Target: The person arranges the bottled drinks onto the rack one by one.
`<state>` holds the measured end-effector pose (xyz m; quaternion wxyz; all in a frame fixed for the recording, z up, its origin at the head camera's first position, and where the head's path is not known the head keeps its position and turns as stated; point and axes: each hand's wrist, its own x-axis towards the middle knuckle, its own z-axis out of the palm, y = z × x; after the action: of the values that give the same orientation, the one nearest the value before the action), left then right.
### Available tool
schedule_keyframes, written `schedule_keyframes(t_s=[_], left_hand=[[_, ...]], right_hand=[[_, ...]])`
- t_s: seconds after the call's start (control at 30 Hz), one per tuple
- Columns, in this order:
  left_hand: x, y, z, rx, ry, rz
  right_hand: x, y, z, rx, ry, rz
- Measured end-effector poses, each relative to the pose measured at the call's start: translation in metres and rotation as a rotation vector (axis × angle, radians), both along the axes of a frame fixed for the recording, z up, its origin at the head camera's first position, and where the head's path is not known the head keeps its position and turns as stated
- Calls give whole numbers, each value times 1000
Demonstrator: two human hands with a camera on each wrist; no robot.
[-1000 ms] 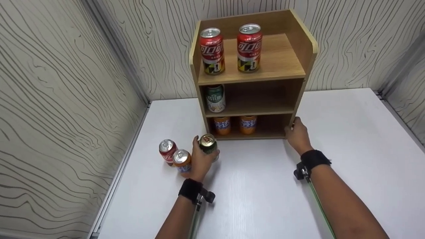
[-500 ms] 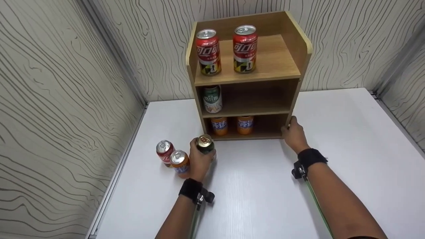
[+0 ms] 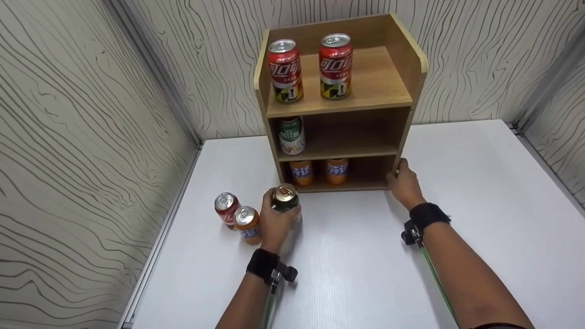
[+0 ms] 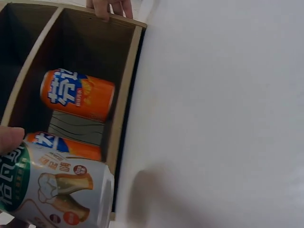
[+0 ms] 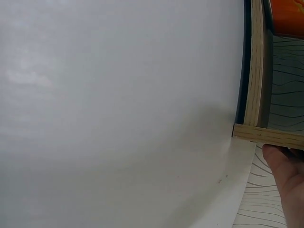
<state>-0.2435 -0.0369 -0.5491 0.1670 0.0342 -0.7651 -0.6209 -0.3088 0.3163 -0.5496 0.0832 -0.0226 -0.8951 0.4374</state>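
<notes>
In the head view my left hand [image 3: 275,225] grips a green-and-white drink can [image 3: 285,193] with a gold top, fingers and thumb round its sides. It stands upright just in front of the shelf's lower left corner. The left wrist view shows the lower label of this can [image 4: 66,187] close up, overlapping an orange soda can. My right hand [image 3: 406,185] holds the lower right side panel of the small wooden shelf [image 3: 361,107], thumb at the front edge; the right wrist view shows that thumb against the panel [image 5: 275,137].
Two red cola cans [image 3: 336,66] stand on the top shelf. Another green-and-white can [image 3: 291,135] is at the middle level's left, and two orange soda cans [image 3: 337,172] are at the bottom. Left of my left hand stand a red can [image 3: 226,210] and an orange can [image 3: 247,225].
The head view has shifted slightly. The can in my left hand has moved a little to the right since half a second ago. My right hand stays at the shelf's side.
</notes>
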Motion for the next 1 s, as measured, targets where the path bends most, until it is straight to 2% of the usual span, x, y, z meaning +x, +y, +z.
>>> schedule_keyframes(t_s=[0.13,0.4,0.6,0.87,1.0], left_hand=[[3,1,10,-53,40,-4],[9,5,27,-31,71,-18],[7,10,36,1,84,-15],[1,17,54,-35,138,-5],[-3,22,64,-46,160,-20]], right_hand=[[0,0,0,17,6,-12],[0,-2,1,11,7,-7],[0,-2,2,11,-10,-25],[-1,-2,-2,11,1,-42],[-2,-3,-3,19,0,-44]])
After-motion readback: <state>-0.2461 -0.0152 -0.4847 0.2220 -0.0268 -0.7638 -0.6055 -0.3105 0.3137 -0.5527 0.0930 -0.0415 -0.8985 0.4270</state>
